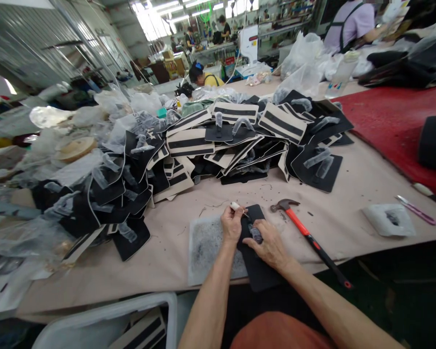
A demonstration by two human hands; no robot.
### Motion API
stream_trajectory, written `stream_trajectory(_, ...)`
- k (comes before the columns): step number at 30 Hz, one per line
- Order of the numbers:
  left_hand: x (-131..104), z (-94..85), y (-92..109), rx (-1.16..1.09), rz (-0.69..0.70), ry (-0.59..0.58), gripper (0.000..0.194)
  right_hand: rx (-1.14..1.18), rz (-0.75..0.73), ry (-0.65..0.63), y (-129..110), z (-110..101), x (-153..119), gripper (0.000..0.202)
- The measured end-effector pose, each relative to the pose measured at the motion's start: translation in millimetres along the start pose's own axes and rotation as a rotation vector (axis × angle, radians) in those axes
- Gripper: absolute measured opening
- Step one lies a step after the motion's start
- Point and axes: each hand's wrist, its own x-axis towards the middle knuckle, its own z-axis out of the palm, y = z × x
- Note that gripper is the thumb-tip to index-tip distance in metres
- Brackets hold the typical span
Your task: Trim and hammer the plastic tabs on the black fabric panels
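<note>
A small tool with a white handle [234,206] pokes up from my left hand [232,225], whose fingers are closed around it; a thin metal end points toward the black panel [260,271]. That panel lies partly over a grey-white slab [207,247] near the table's front edge. My right hand [272,243] is closed on the plastic-wrapped strap handle [255,234] attached to the panel. Just to the right rests a claw hammer [305,232] with a red and black grip.
Many black panels with wrapped handles [218,133] are heaped across the table [174,237]. At right lie a white packet [388,219], pink-handled tweezers [417,211] and a red sheet [396,121]. A white bin [172,315] stands below the front edge. Other people work farther back.
</note>
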Motion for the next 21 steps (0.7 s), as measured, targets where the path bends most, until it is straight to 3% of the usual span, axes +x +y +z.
stream_trajectory(13, -0.1, -5.6, -5.1, 0.006, 0.011, -0.040, 0.037, -0.062, -0.019, -0.029, 2.5, 1.6, -1.7, 0.041)
stream_trajectory(17, -0.8, -5.2, -4.7, 0.201, 0.102, -0.035, 0.027, -0.044, -0.004, -0.016, 2.1, 2.6, -2.1, 0.041)
stream_trajectory(21, -3.5, -5.0, 1.4, 0.523, 0.289, -0.057, 0.015, 0.047, 0.015, -0.073, -4.7, -8.5, 0.1, 0.042)
